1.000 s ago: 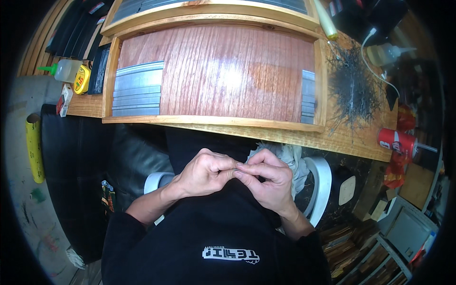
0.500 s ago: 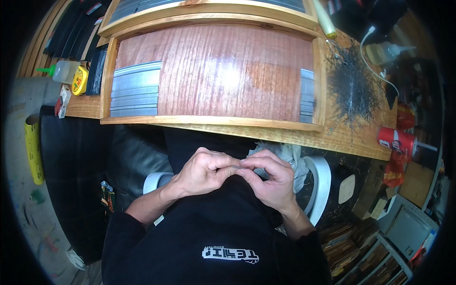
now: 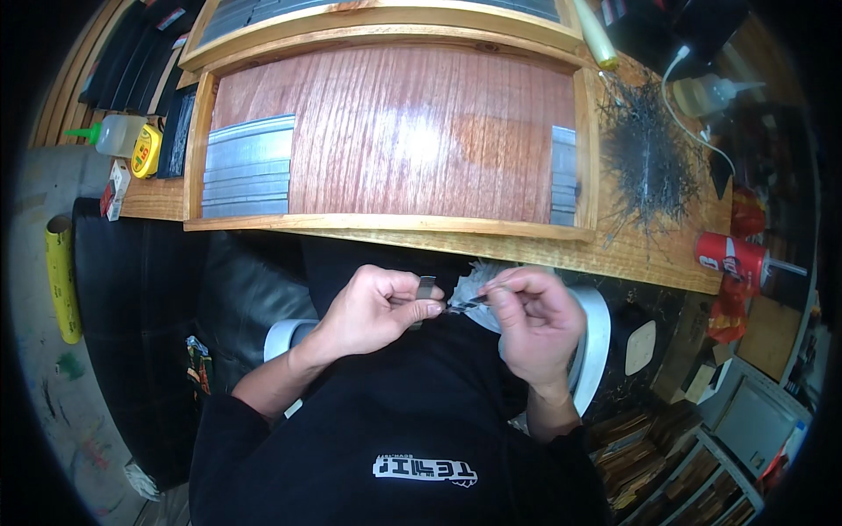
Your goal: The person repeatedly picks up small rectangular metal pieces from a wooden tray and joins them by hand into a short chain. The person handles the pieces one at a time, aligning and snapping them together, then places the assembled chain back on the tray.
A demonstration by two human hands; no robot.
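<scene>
My left hand (image 3: 375,309) is closed, with a small flat grey strip (image 3: 426,287) standing up between thumb and fingers. It looks like the grey strips (image 3: 249,167) stacked at the left inside the wooden tray (image 3: 386,224). To its right, my right hand (image 3: 537,323) pinches a thin dark sliver (image 3: 478,300) between thumb and forefinger. The sliver's far end lies close to my left thumb; I cannot tell whether it touches the strip. Both hands are over my lap, just short of the table edge.
A second wooden tray (image 3: 386,17) lies behind the first. Right of them spreads a tangled heap of thin dark slivers (image 3: 647,158), with a red can (image 3: 730,255) at the table's right edge. A green-tipped bottle (image 3: 118,134) and yellow container (image 3: 147,151) stand left.
My hands, pressed together before, have come apart. The right one has moved right with a dark sliver in its pinch, and the grey strip now shows upright in the left.
</scene>
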